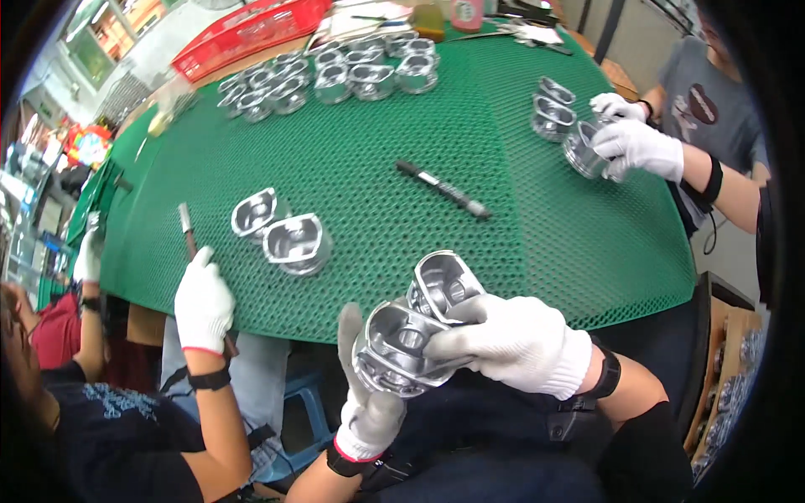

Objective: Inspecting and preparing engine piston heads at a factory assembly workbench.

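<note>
Two silver metal pistons are at the table's near edge, their hollow sides facing up. My left hand [369,411], in a white glove, is closed around the nearer piston [390,344] from the left and below. My right hand [524,344], gloved too, has its thumb over that piston's rim. Its other fingers bend against the farther piston [443,281], which touches the nearer one. Whether the farther piston rests on the mat or is held up is hard to tell. Ahead and left, another pair of pistons [298,243] stands on the green mat [369,168].
A black marker [440,189] lies mid-table. Several pistons [360,71] stand in rows at the back, before a red crate [251,38]. At right, a co-worker's gloved hands [637,151] handle a piston [583,151]. A co-worker's glove [204,302] at left grips a thin rod-like tool [188,226].
</note>
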Demonstrator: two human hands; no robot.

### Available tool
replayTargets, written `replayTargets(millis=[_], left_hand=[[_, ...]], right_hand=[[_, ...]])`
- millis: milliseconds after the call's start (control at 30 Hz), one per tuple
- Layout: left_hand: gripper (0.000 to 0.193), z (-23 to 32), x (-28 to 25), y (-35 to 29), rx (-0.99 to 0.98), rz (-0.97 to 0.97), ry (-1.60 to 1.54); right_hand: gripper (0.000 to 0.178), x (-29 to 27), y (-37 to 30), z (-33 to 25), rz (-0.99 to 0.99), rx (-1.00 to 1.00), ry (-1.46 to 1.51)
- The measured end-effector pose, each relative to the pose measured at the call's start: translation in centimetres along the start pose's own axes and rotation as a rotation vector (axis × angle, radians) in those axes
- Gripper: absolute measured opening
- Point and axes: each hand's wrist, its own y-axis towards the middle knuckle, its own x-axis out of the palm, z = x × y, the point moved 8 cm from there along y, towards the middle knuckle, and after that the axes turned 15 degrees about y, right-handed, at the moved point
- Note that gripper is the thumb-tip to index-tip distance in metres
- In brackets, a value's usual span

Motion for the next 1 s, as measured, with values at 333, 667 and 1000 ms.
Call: replayTargets(millis=[333, 667, 1000], left_hand=[[0.099, 1.4, -3.8, -2.7, -0.197, 0.004, -0.165], [0.083, 2.5, -0.1, -2.4, -0.354, -0.295, -1.191], [0.095, 1.2, -0.5, 0.1, -0.126, 0.035, -0.018]], right_hand=[[0.043, 0.6, 5.4, 3.1, 0.162, 0.03, -0.254], [0.046, -0.1, -3.4, 1.6, -0.016, 0.176, 0.224], [0.042, -1.7, -7.2, -0.2, 0.089, -0.124, 0.516]])
